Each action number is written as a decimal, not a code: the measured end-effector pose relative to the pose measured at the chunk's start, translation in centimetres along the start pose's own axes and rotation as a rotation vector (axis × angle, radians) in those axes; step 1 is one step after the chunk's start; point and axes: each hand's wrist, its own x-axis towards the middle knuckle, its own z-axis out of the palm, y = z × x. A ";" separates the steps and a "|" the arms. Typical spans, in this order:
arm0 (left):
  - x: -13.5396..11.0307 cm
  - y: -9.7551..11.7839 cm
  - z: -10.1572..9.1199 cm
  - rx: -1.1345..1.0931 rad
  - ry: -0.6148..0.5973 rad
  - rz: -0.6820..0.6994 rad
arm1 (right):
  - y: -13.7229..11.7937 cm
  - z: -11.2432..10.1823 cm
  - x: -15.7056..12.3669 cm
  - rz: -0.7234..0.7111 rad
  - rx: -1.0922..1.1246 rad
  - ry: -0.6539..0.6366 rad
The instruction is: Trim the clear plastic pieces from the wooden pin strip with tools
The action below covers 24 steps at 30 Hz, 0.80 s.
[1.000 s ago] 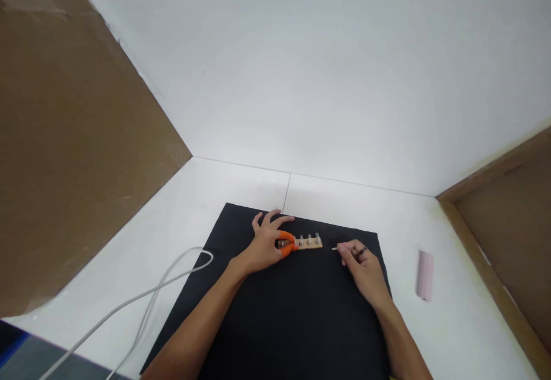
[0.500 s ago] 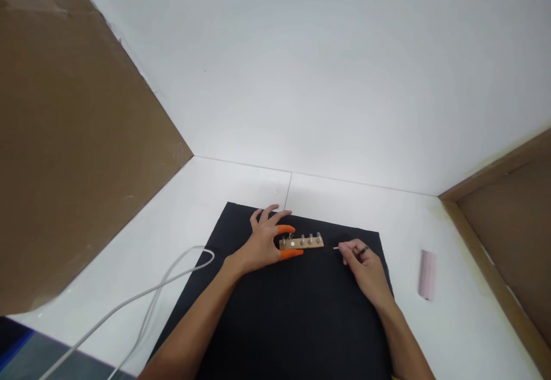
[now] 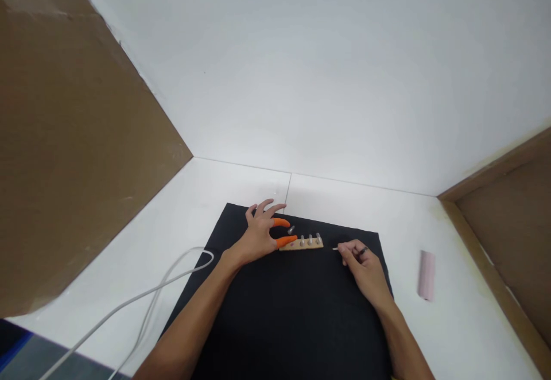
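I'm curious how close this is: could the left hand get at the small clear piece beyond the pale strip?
Probably yes: the left hand has its orange-covered thumb and forefinger apart, tips right by the clear piece, with nothing seen in the way. Whether they touch it, I cannot tell.

From afar I am reading no text, label, brand, number or sign; the pale pink oblong block [image 3: 426, 275], the narrow tan wooden strip [image 3: 306, 247] and the black rectangular mat [image 3: 297, 317] are showing no legible lettering.
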 end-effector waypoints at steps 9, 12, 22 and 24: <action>1.2 0.2 1.4 0.099 0.024 -0.011 | -0.2 -0.2 0.0 0.022 -0.021 -0.033; 1.4 0.5 1.5 0.120 0.018 -0.015 | -0.3 -0.1 0.0 0.024 -0.027 -0.033; 1.5 1.8 1.9 0.170 -0.010 -0.163 | -0.4 0.0 0.0 0.002 -0.017 -0.011; 1.6 2.0 1.7 0.175 -0.020 -0.192 | -0.4 0.0 0.0 0.000 -0.019 -0.014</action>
